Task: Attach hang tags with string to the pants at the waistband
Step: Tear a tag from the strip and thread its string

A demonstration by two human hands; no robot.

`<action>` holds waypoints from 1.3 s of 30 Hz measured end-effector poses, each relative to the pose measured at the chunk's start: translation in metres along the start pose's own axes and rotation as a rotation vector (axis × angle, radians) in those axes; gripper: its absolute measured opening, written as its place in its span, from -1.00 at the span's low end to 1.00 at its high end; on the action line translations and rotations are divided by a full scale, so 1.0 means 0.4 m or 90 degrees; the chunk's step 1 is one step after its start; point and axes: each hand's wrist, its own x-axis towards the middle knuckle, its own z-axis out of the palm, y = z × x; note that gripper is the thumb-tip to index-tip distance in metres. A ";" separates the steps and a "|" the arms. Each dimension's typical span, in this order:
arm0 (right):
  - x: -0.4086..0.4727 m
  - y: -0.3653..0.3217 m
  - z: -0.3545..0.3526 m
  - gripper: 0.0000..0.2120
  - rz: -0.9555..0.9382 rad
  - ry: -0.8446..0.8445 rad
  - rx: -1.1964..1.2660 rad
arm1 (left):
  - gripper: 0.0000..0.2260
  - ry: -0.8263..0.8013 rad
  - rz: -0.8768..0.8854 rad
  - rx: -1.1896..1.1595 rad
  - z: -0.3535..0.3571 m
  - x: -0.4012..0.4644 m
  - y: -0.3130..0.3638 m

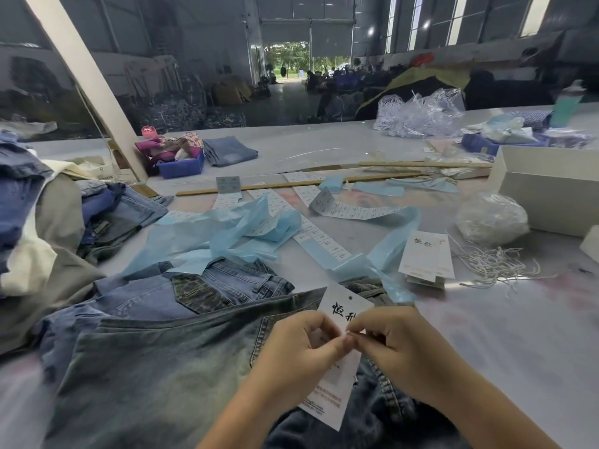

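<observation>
A white rectangular card hang tag [340, 351] printed with black brush characters near its top and small red lines near its bottom is held tilted over the faded blue denim pants [155, 361], its punched hole seen at the upper end, beyond the fingertips. The tag is pinched at mid-length from both sides: the left hand [298, 354] has its fingers curled with thumb and forefinger pressed together on the card, and the right hand [395, 348] is curled likewise, its fingertips meeting those of the left. Whether a string is caught between the fingertips cannot be told. The lower end of the tag hangs below the wrists, over darker denim folds. A pocket seam with orange stitching is seen just left of the left fingers. A second, lighter pair of jeans [227, 283] lies beyond the fingers, with crumpled pale blue tissue paper [233, 234] behind it. To the right of the right fingers bare grey table surface [505, 335] is left open out to the frame edge. Farther right and beyond, a stack of white hang tags [426, 257] is set near a loose tangle of white strings [496, 264] and a clear bag of strings [491, 218].
</observation>
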 end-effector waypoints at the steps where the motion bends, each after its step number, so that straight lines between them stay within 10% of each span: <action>1: -0.004 0.004 0.004 -0.92 0.017 0.014 0.034 | -0.83 -0.004 -0.006 -0.013 0.003 -0.005 -0.004; 8: -0.035 0.022 0.032 -0.76 0.153 0.162 0.185 | -0.30 -0.028 -0.060 -0.069 0.016 -0.018 -0.025; 13: -0.040 0.025 0.050 -0.75 0.212 0.157 0.257 | -0.72 -0.053 -0.042 -0.035 0.032 -0.010 -0.026; 24: -0.046 0.008 0.051 -0.74 0.213 0.112 0.252 | -0.65 -0.101 -0.149 -0.356 0.060 0.003 -0.010; 39: -0.044 0.022 0.050 -0.71 0.185 0.161 0.144 | -0.72 -0.098 -0.012 -0.105 0.069 -0.006 0.007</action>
